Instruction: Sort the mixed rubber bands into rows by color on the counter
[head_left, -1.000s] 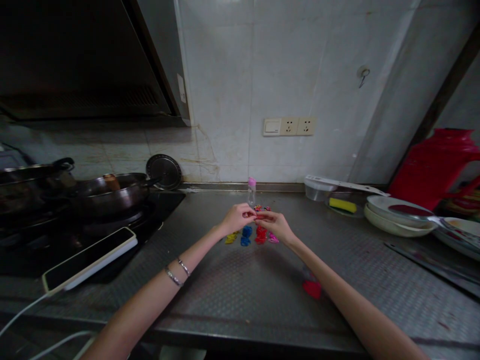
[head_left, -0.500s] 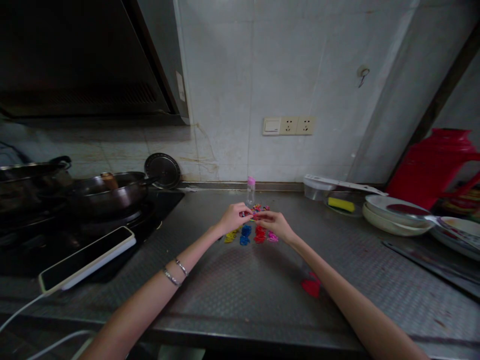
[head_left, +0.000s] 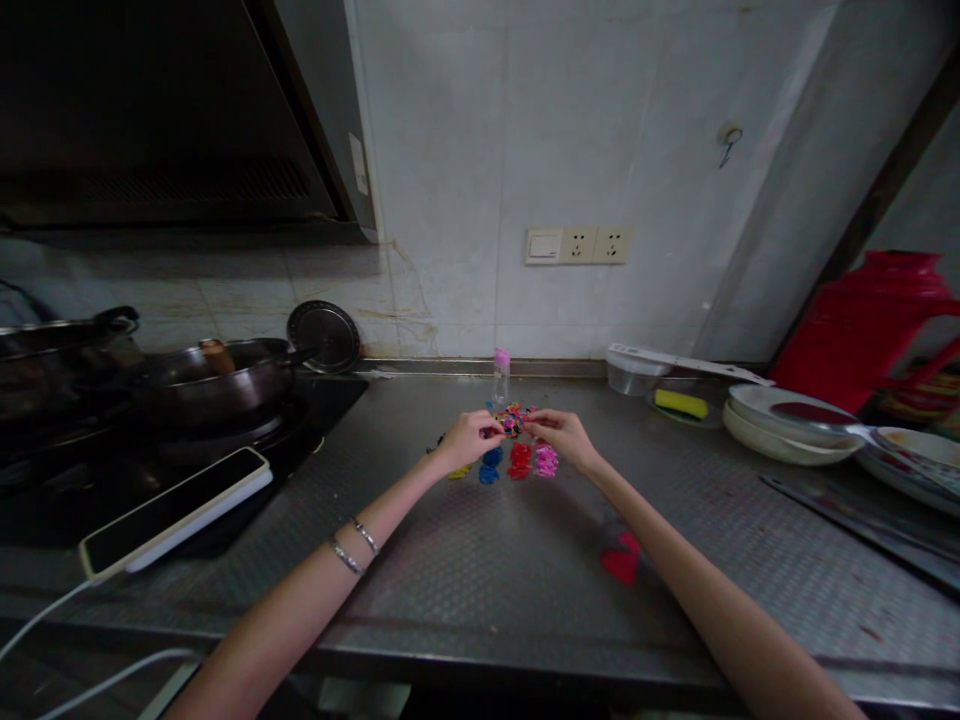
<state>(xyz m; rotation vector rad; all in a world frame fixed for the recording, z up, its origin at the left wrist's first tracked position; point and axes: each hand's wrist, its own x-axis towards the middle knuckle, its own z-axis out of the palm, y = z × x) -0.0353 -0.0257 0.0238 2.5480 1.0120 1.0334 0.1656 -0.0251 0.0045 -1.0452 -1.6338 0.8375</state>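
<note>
My left hand (head_left: 471, 438) is pinched at the left edge of a mixed heap of tiny coloured pieces (head_left: 513, 420) that look like small rubber bands. Opposite it, my right hand (head_left: 562, 436) pinches at the heap's right side. Whatever lies between the fingertips of either hand is too small to make out. Nearer to me runs a row of sorted piles: yellow pieces (head_left: 459, 472), partly behind my left hand, then blue pieces (head_left: 490, 466), red pieces (head_left: 520, 461) and pink pieces (head_left: 547, 461). Behind the heap stands a small clear bottle with a pink cap (head_left: 502, 375).
A bag with a red patch (head_left: 621, 560) lies by my right forearm. On the left are a phone (head_left: 176, 515) and a pan (head_left: 225, 385) on the stove. Bowls (head_left: 787, 435), a yellow sponge (head_left: 680, 404) and a red flask (head_left: 862, 335) stand on the right.
My hands have moved apart, my right hand shifting right, so more of the mixed heap shows between them. The view has tilted slightly.
</note>
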